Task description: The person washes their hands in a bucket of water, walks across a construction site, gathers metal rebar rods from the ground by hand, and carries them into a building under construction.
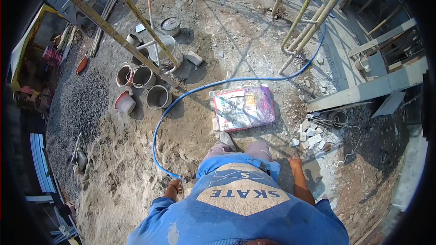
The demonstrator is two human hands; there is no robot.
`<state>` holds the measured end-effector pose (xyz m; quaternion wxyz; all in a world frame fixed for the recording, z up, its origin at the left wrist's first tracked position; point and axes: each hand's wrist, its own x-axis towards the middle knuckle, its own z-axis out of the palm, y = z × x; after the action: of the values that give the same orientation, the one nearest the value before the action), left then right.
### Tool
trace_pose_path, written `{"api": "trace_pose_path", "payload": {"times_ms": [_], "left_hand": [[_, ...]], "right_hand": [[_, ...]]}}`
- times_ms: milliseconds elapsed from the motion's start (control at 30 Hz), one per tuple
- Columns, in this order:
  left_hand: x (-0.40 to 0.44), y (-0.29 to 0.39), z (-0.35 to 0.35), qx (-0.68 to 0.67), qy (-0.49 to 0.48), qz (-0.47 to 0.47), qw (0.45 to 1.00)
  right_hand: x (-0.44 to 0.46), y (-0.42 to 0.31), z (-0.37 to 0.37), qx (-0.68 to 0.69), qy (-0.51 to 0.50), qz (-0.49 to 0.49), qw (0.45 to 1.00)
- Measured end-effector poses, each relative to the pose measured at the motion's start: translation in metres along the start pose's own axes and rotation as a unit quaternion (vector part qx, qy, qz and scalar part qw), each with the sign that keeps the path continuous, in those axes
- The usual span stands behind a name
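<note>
Curving across the dirt, a long, flexible bright-blue hose (240, 79) is laid out in a big loop, with its near end brought up to the person's left side. That end looks to be gripped by the left hand (175, 185), fingers curled round it, though the finer detail is too small to be made out. The right hand (295, 161) is held low beside the hip; whether its fingers are spread or curled can't be told, and nothing can be seen gripped in it.

Just ahead of the feet, a rectangular white, red and purple printed sack (245, 106) is laid flat, inside the hose's curve. Over to the left, round mud-caked grey buckets (159, 96) are bunched together, and a pinkish-red-rimmed one (125, 102) is tipped over. Farther left, dark grey gravel (77, 104) is heaped up. On the right, chunky white broken pieces (313, 137) are piled near the wall.
</note>
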<state>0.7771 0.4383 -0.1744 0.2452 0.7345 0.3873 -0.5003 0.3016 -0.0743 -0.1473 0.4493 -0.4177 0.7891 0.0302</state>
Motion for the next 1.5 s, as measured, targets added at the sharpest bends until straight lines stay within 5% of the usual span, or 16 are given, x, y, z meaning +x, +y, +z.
{"api": "trace_pose_path", "payload": {"times_ms": [67,133,267,367,433,600,767,833,900,933,1000,1033,1167,1333,1500], "left_hand": [[0.032,0.026,0.012,-0.056,-0.023,0.027,0.998],[-0.004,0.068,0.024,-0.101,-0.082,0.154,0.979],[-0.030,0.162,0.045,-0.025,-0.099,0.269,0.958],[-0.041,0.216,0.057,0.055,-0.054,0.351,0.933],[-0.045,0.262,0.068,0.148,0.014,0.440,0.886],[-0.064,0.368,0.129,0.000,-0.067,0.424,0.903],[-0.070,0.542,0.223,0.104,-0.121,0.438,0.885],[-0.039,0.616,0.267,0.115,-0.133,0.420,0.890],[-0.051,0.703,0.309,0.035,-0.141,0.262,0.954],[-0.061,0.770,0.327,0.028,-0.138,0.278,0.950],[-0.092,0.823,0.338,-0.044,-0.151,0.140,0.978],[-0.107,0.857,0.337,-0.045,-0.157,0.171,0.972],[-0.149,0.974,0.322,-0.120,-0.109,0.325,0.932],[-0.173,1.059,0.300,-0.157,-0.040,0.232,0.959],[-0.136,1.106,0.299,-0.090,-0.020,0.072,0.993]], "right_hand": [[0.015,-0.003,0.017,0.039,0.012,0.060,0.997],[0.088,0.031,0.049,0.079,0.026,0.126,0.988],[0.026,-0.086,0.069,-0.058,-0.065,0.193,0.977],[0.057,-0.102,0.101,-0.039,-0.212,-0.068,0.974],[0.060,-0.148,0.120,-0.001,-0.197,-0.040,0.980],[0.080,-0.280,0.155,0.065,-0.208,-0.052,0.975],[0.192,-0.380,0.213,-0.021,-0.236,-0.046,0.970],[0.268,-0.395,0.236,0.045,-0.229,0.066,0.970],[0.312,-0.520,0.252,0.166,-0.190,0.034,0.967],[0.348,-0.575,0.263,0.072,-0.210,0.020,0.975],[0.367,-0.614,0.238,-0.145,-0.231,0.036,0.962],[0.359,-0.643,0.215,-0.254,-0.242,0.045,0.935],[0.404,-0.901,0.201,0.068,-0.161,-0.072,0.982],[0.453,-1.182,0.205,0.120,-0.120,-0.188,0.967],[0.484,-1.370,0.243,0.108,-0.150,-0.207,0.961]]}}
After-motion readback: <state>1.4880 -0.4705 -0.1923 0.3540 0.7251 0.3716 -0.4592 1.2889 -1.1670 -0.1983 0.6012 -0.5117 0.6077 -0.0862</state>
